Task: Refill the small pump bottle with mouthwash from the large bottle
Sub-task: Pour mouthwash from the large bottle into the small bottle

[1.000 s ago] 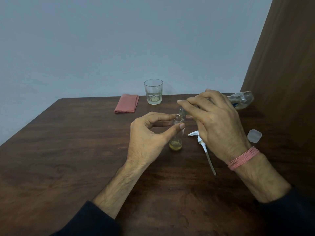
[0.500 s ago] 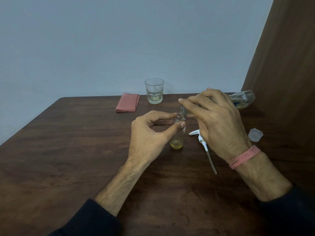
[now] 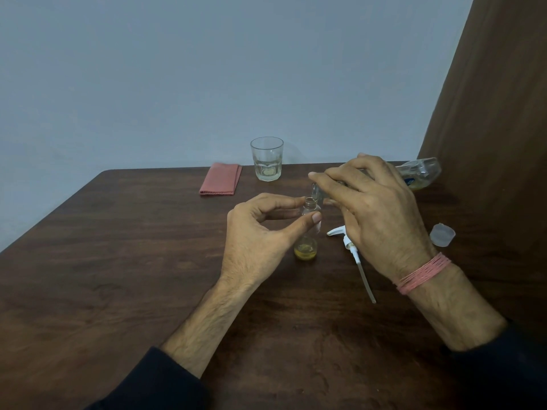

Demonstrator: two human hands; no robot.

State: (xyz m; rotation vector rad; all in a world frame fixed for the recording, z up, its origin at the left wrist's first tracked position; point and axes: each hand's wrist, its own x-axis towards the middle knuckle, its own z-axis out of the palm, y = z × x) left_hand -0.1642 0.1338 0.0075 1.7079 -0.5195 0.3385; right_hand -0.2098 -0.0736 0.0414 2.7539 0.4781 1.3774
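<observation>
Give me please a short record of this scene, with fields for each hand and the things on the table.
left hand: steadies small bottle near its neck
right hand: tilts big bottle, mouth over small bottle
small bottle: upright, open, a little yellow liquid at bottom
pump: lying on table
cap: right of pump
glass, red cloth: far side

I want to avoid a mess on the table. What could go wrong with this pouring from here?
1. The small bottle has a narrow neck, and the large bottle is tipped almost flat above it, so liquid may run past the opening onto the table.
2. The left hand pinches the small bottle only near its top, so a bump from the right hand might tip it.
3. The pump head lies close beside it and could get wet.
</observation>
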